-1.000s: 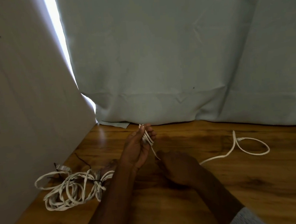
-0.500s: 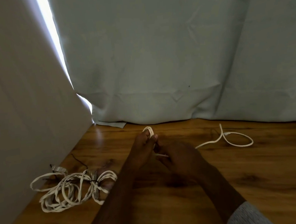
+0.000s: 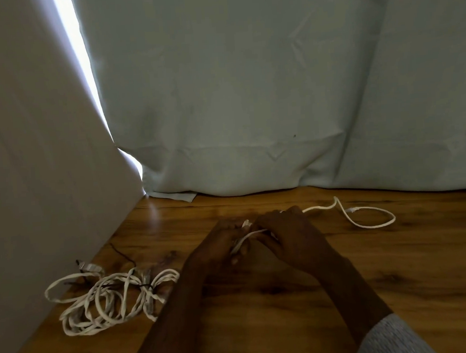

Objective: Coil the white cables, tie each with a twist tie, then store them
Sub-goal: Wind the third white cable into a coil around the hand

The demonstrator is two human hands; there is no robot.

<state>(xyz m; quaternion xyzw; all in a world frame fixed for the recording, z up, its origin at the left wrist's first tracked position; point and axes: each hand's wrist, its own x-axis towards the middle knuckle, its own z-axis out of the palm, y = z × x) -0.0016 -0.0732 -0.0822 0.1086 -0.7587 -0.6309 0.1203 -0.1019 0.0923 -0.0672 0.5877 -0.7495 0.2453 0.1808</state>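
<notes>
Over the middle of the wooden table, my left hand grips a small coil of the white cable. My right hand meets it and holds the strand that feeds into the coil. The loose tail of this cable runs right from my right hand and ends in a loop with a plug lying on the wood. To the left lies a bundle of white cables, partly bound by a dark twist tie.
A pale curtain hangs along the table's far edge. A white panel walls off the left side, with bright light in the gap between them. A thin dark wire lies behind the bundle.
My right hand rose from the table and closed in on my left hand. The loose tail was drawn in toward the hands and its loop shifted left. My left hand lowered a little.
</notes>
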